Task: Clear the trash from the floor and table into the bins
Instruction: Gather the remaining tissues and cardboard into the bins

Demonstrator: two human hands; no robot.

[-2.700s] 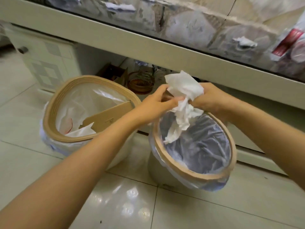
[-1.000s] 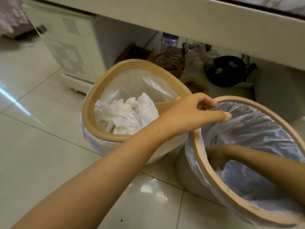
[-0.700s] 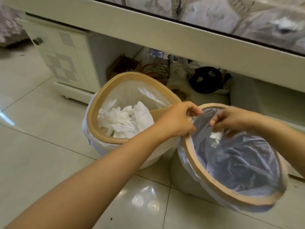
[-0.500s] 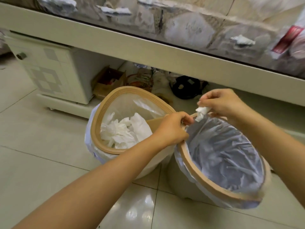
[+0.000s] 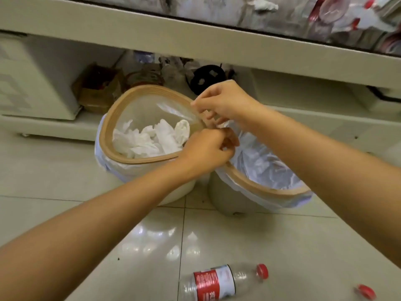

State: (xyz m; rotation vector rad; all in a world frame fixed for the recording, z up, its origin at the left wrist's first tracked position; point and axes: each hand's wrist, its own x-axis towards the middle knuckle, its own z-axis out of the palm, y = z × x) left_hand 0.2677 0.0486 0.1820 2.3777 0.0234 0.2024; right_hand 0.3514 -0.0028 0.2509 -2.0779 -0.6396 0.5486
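Glossy pale floor tiles (image 5: 65,170) across lower frame, grout lines visible, overhead light reflected at lower centre. Cream table edge (image 5: 195,33) spanning upper frame. White cabinet (image 5: 32,79) at upper left. Shadowed, cluttered recess beneath, upper centre.

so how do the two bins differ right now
The left bin stands upright and holds crumpled white tissues; the right bin tips toward the camera, and no trash shows in its liner. The left liner looks clear, the right one whitish. Both have tan rims and pale bodies.
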